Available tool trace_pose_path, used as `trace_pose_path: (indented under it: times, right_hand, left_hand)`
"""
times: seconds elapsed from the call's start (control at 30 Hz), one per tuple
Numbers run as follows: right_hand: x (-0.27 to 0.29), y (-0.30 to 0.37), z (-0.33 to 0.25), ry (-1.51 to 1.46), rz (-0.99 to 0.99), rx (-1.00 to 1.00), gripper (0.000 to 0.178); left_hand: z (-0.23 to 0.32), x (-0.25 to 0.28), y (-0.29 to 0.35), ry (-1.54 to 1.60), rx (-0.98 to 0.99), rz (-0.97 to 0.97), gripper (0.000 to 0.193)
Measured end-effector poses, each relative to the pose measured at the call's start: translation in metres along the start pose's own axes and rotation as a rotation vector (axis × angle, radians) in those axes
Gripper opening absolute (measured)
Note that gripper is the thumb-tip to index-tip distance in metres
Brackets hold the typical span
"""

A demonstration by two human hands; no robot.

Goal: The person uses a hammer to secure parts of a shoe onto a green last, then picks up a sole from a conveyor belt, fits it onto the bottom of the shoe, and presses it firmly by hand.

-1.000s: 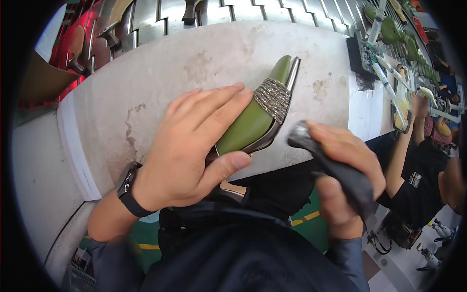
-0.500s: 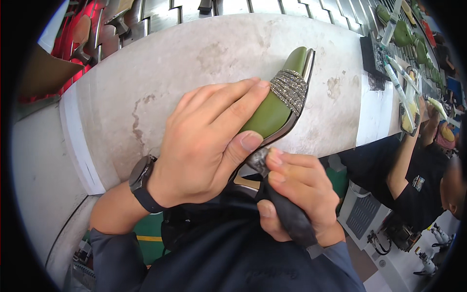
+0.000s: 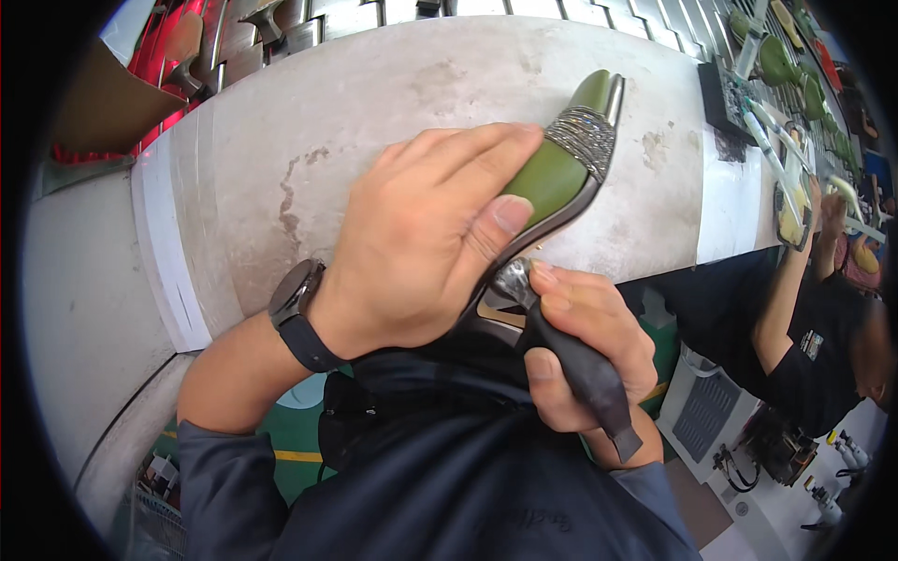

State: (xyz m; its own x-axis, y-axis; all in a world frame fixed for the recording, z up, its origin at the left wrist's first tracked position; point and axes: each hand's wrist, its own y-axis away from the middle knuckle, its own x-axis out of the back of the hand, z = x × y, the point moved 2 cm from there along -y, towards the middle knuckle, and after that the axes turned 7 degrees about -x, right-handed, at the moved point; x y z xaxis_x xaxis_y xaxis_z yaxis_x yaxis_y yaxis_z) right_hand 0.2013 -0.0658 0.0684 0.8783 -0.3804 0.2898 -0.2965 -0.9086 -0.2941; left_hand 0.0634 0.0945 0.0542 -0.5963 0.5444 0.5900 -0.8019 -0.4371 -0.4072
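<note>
A green pointed-toe shoe (image 3: 550, 185) with a glittering rhinestone band (image 3: 585, 140) lies tilted on the worktable, its toe pointing away to the right. My left hand (image 3: 421, 234), a dark watch on the wrist, clasps the shoe from the left, with the thumb near the sole edge. In my right hand (image 3: 599, 337) is a tool with a dark handle (image 3: 582, 374) and a shiny metal head (image 3: 514, 280). That head sits against or very close to the sole's edge, behind the thumb; contact cannot be made out. The shoe's rear is partly hidden by my hand.
The pale, stained worktable (image 3: 374, 122) curves around me. Metal conveyor slats (image 3: 346, 21) run behind it. At the right stand a black box (image 3: 725, 98) and brushes (image 3: 772, 159). A co-worker's arm (image 3: 781, 290) reaches in there. A brown panel (image 3: 108, 107) is far left.
The whole view has shifted slightly, with the table moving right and up in it. My left thumb has moved forward along the shoe's edge. The tool stays at the sole, with more of its handle showing.
</note>
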Motion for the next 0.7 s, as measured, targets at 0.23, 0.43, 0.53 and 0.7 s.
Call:
trace_pose_path:
  times: [0.23, 0.43, 0.53, 0.7]
  right_hand:
    - [0.003, -0.025, -0.015, 0.175, -0.064, 0.097, 0.037]
    - [0.039, -0.024, -0.013, -0.144, -0.042, -0.33, 0.037]
    - [0.066, -0.035, -0.01, -0.125, 0.147, -0.247, 0.037]
    - [0.06, -0.064, 0.002, -0.22, 0.106, -0.327, 0.02]
  left_hand:
    - [0.003, -0.003, -0.004, -0.037, -0.042, 0.019, 0.042]
    - [0.007, 0.003, -0.024, 0.069, 0.219, -0.104, 0.067]
    - [0.017, -0.005, -0.046, -0.055, 0.172, -0.121, 0.084]
    - [0.018, -0.019, -0.055, -0.081, 0.264, -0.173, 0.087]
